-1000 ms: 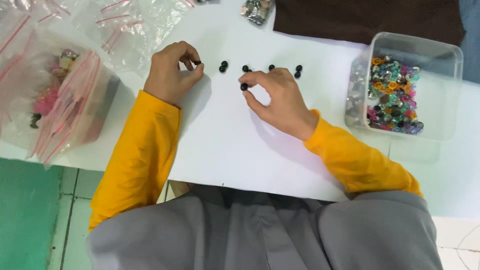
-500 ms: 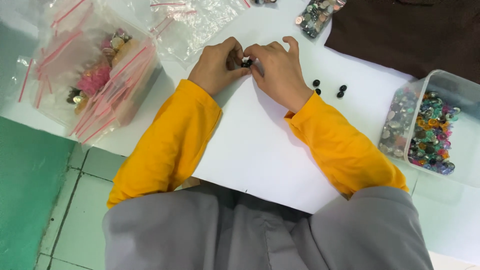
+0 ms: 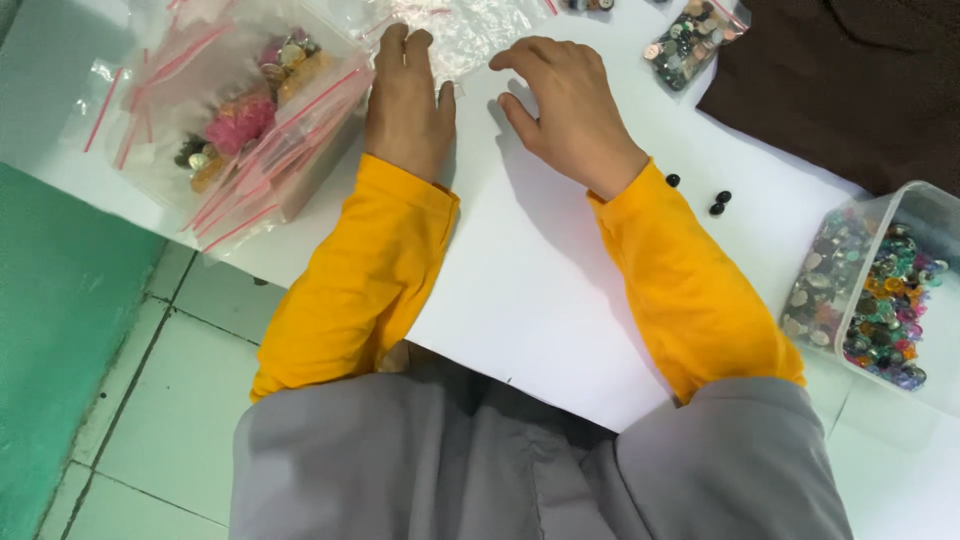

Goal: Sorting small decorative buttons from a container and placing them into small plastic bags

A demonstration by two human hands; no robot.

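Observation:
My left hand (image 3: 408,100) lies flat on the white table (image 3: 530,300), palm down, its fingertips at the edge of a crumpled clear zip bag (image 3: 462,30). My right hand (image 3: 572,115) arches over the table just right of it, fingers spread, fingertips near the same bag. I see nothing held in either hand. Three small black beads (image 3: 716,200) lie loose on the table beside my right forearm in its yellow sleeve.
A heap of clear zip bags with red seals (image 3: 245,115), holding pink and yellow pieces, lies at the left table edge. A small bag of beads (image 3: 690,40) and a brown cloth (image 3: 850,90) are at the back right. A clear box of colourful beads (image 3: 885,300) stands at right.
My hands, pinched together over a black bead half a second ago, have parted and now rest open by the clear bag. The view has shifted left.

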